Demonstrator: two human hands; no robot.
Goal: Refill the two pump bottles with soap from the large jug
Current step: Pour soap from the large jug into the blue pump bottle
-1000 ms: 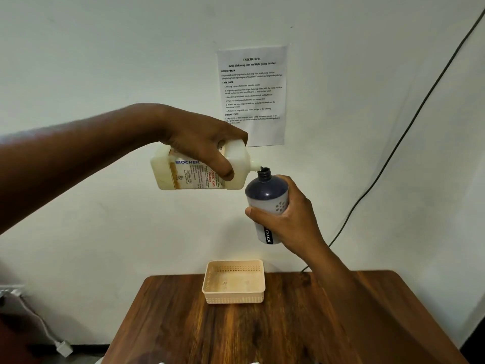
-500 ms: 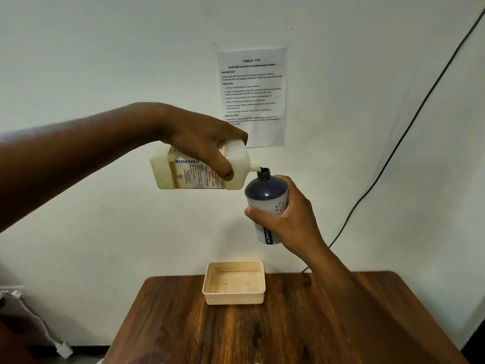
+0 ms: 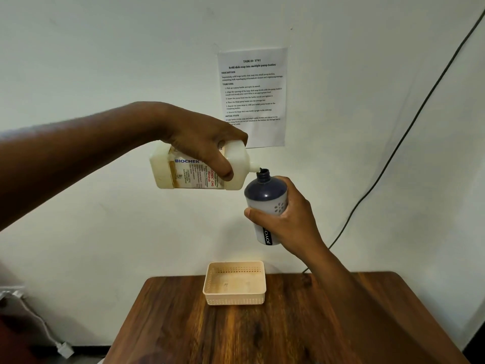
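Left hand (image 3: 202, 139) tips jug (image 3: 199, 169) sideways, spout at pump bottle (image 3: 265, 203) mouth; right hand (image 3: 291, 219) grips bottle.

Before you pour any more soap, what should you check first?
1. Left hand has a firm grip on the tipped jug: ok.
2. Right hand holds the pump bottle upright: ok.
3. Jug spout meets the bottle's open mouth: ok.
4. Soap level inside the dark bottle: cannot tell.
5. Drips on the table below: none seen, ok.
6. Basket free to take the filled bottle: ok.
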